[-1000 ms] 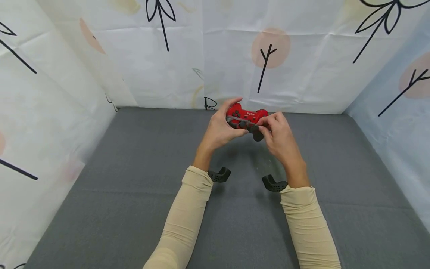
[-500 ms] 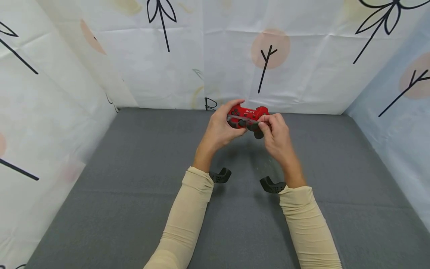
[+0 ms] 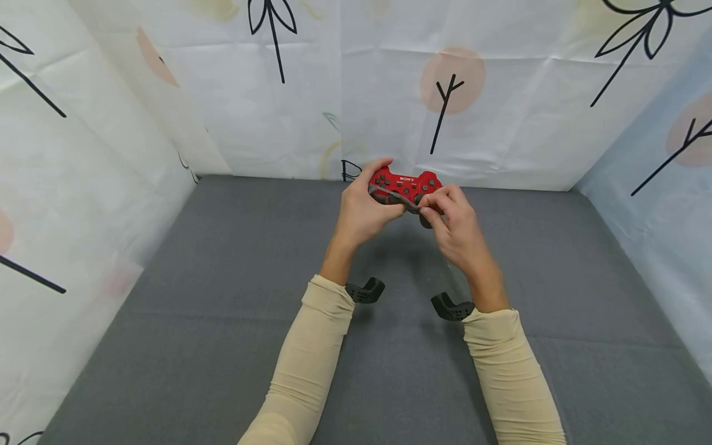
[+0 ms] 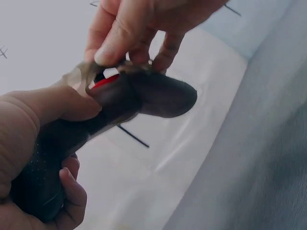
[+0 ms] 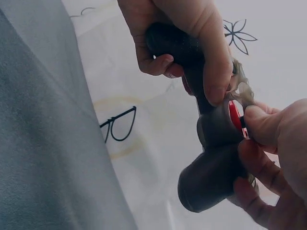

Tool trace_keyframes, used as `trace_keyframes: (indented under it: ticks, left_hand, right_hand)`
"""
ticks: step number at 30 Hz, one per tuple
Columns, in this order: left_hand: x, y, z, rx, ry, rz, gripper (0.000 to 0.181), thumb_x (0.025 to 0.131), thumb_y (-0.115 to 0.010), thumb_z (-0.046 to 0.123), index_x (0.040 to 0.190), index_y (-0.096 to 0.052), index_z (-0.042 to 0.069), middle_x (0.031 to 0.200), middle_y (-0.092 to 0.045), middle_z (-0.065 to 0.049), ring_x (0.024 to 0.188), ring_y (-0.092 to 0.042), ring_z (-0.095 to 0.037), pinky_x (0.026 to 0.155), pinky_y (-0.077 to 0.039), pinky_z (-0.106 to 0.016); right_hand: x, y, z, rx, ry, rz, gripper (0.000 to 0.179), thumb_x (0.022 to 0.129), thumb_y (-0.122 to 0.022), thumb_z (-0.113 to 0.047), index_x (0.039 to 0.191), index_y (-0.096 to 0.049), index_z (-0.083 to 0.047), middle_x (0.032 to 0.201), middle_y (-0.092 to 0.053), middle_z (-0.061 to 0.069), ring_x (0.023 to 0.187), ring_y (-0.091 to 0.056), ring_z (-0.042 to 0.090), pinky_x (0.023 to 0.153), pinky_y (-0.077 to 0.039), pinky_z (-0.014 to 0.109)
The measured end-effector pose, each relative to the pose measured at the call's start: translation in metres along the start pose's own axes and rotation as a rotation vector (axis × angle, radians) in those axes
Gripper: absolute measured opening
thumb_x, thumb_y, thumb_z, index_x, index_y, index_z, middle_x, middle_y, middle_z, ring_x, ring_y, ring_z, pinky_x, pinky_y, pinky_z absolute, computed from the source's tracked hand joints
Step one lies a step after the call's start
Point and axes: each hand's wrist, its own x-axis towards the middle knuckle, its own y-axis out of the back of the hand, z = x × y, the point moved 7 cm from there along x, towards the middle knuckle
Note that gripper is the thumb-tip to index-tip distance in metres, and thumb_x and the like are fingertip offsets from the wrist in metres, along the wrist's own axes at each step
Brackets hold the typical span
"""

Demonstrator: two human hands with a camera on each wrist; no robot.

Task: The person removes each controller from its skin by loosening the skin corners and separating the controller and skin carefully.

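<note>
A red Sony game controller (image 3: 408, 183) is held up over the far part of the table, its button face showing. My left hand (image 3: 358, 213) grips its left end, thumb along the near edge. A thin, smoky see-through cover (image 4: 79, 77) is stretched along that near edge, hanging partly off the red face. My right hand (image 3: 453, 232) pinches the cover's edge near the controller's right side between thumb and fingers. Both wrist views show the dark underside (image 5: 206, 179) of the controller, with a red strip (image 4: 105, 81) showing through a gap by the right fingertips.
A grey cloth-covered table (image 3: 222, 321) lies beneath the hands. White patterned sheets (image 3: 378, 111) rise behind and at both sides, the back one close beyond the controller. Each wrist carries a black camera mount (image 3: 365, 290).
The controller has shifted slightly left and tilted, so more of its red face shows. My right hand has moved a little left, still pinching the cover's edge.
</note>
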Motion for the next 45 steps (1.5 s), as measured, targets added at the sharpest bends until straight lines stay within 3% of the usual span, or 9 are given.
trace_keyframes:
  ticks: [9, 13, 17, 21, 25, 30, 35, 41, 45]
  left_hand:
    - [0.001, 0.001, 0.001, -0.050, -0.011, -0.013, 0.076, 0.080, -0.082, 0.015, 0.147, -0.050, 0.031, 0.118, -0.066, -0.003, 0.076, -0.064, -0.016, 0.067, -0.055, -0.030]
    - [0.001, 0.002, 0.000, -0.043, -0.012, -0.013, 0.076, 0.080, -0.083, 0.012, 0.147, -0.051, 0.029, 0.125, -0.065, -0.004, 0.086, -0.065, -0.016, 0.070, -0.056, -0.030]
    - [0.002, 0.003, -0.001, -0.022, -0.030, -0.014, 0.077, 0.079, -0.087, 0.014, 0.146, -0.053, 0.028, 0.129, -0.064, -0.002, 0.103, -0.064, -0.014, 0.079, -0.057, -0.031]
    - [0.003, 0.002, 0.000, -0.047, -0.043, -0.033, 0.077, 0.077, -0.090, 0.018, 0.144, -0.053, 0.031, 0.130, -0.063, 0.000, 0.110, -0.062, -0.012, 0.084, -0.057, -0.032]
    - [0.003, 0.000, 0.004, -0.088, -0.070, -0.069, 0.077, 0.077, -0.090, 0.021, 0.144, -0.054, 0.034, 0.135, -0.060, 0.003, 0.114, -0.060, -0.009, 0.087, -0.057, -0.033]
    - [0.002, -0.008, 0.006, -0.134, -0.068, -0.162, 0.080, 0.077, -0.091, 0.017, 0.144, -0.053, 0.036, 0.140, -0.057, 0.006, 0.113, -0.060, -0.008, 0.088, -0.056, -0.033]
    - [0.001, -0.022, 0.004, -0.196, -0.050, -0.252, 0.084, 0.077, -0.089, 0.009, 0.148, -0.050, 0.030, 0.143, -0.056, -0.001, 0.111, -0.064, -0.017, 0.088, -0.056, -0.034]
    - [0.000, -0.037, -0.012, -0.159, -0.002, -0.330, 0.084, 0.078, -0.090, 0.014, 0.148, -0.049, 0.036, 0.135, -0.060, 0.001, 0.110, -0.062, -0.013, 0.090, -0.055, -0.031]
    - [-0.002, -0.039, -0.021, -0.060, 0.024, -0.344, 0.086, 0.078, -0.091, 0.023, 0.148, -0.046, 0.044, 0.133, -0.060, 0.004, 0.109, -0.062, -0.012, 0.089, -0.054, -0.033]
  right_hand:
    - [0.001, 0.004, -0.008, -0.141, 0.022, 0.087, 0.017, 0.093, -0.072, -0.001, 0.108, -0.075, 0.005, 0.109, -0.065, 0.019, 0.082, -0.066, 0.029, 0.068, -0.051, 0.031]
    - [-0.001, 0.004, -0.006, -0.162, -0.007, 0.091, 0.020, 0.095, -0.070, -0.003, 0.113, -0.076, 0.001, 0.109, -0.071, 0.018, 0.075, -0.068, 0.027, 0.062, -0.050, 0.032]
    - [-0.002, 0.007, 0.001, -0.104, -0.056, 0.103, 0.019, 0.098, -0.066, -0.007, 0.114, -0.076, -0.002, 0.101, -0.074, 0.015, 0.064, -0.068, 0.020, 0.058, -0.048, 0.021]
    - [-0.004, 0.023, 0.012, 0.010, -0.117, 0.185, 0.018, 0.099, -0.064, -0.008, 0.111, -0.076, -0.002, 0.096, -0.075, 0.015, 0.059, -0.062, 0.002, 0.055, -0.041, 0.011]
    - [-0.009, 0.042, 0.029, 0.065, -0.274, 0.259, 0.024, 0.102, -0.061, -0.014, 0.116, -0.075, -0.001, 0.102, -0.075, 0.017, 0.066, -0.058, -0.012, 0.062, -0.045, 0.007]
    - [-0.018, 0.042, 0.050, 0.078, -0.544, 0.091, 0.049, 0.106, -0.050, -0.042, 0.140, -0.060, -0.009, 0.124, -0.065, 0.014, 0.083, -0.057, -0.010, 0.076, -0.047, 0.007]
    - [-0.021, 0.024, 0.063, 0.196, -0.620, -0.084, 0.062, 0.108, -0.038, -0.051, 0.152, -0.046, -0.009, 0.139, -0.056, 0.018, 0.101, -0.055, 0.001, 0.086, -0.049, 0.014]
    - [-0.025, 0.000, 0.074, 0.225, -0.682, -0.147, 0.062, 0.104, -0.043, -0.058, 0.128, -0.057, -0.003, 0.110, -0.060, 0.009, 0.097, -0.048, 0.019, 0.083, -0.039, 0.032]
    - [-0.033, -0.019, 0.089, 0.431, -0.800, -0.117, 0.053, 0.101, -0.050, -0.059, 0.113, -0.058, -0.008, 0.095, -0.059, -0.005, 0.088, -0.049, 0.011, 0.078, -0.042, 0.026]
